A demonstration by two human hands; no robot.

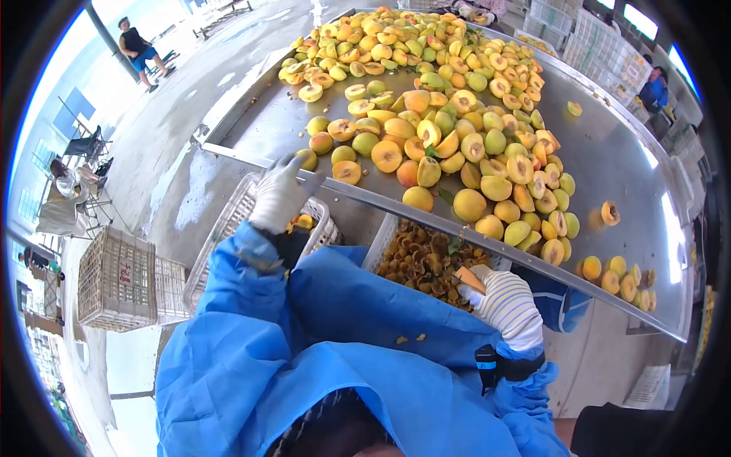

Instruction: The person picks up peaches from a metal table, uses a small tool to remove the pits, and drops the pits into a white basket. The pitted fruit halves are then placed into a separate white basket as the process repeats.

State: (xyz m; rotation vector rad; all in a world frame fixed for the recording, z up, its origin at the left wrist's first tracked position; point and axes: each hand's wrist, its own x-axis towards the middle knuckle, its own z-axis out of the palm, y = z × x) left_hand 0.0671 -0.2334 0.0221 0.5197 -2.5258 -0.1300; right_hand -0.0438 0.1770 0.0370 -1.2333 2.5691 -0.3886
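Observation:
My left hand (282,196), in a pale glove, reaches over the table's front edge with its fingers apart. Its fingertips are right at a yellow-green peach (306,159). Beside that lie a cut peach half (346,173) and a large heap of whole and halved peaches (457,137) on the metal table (255,126). My right hand (509,305), in a striped glove, is closed low in front of the table on a flat orange-brown piece (470,280); I cannot tell its kind. Below it, a white crate (378,245) holds brown pits and scraps (426,263).
Another white crate (217,242) with some peach pieces stands below my left arm. Stacked crates (118,278) are on the floor at left. The table's raised metal rim (457,228) runs between me and the fruit. People are in the background, one standing (138,49) at upper left.

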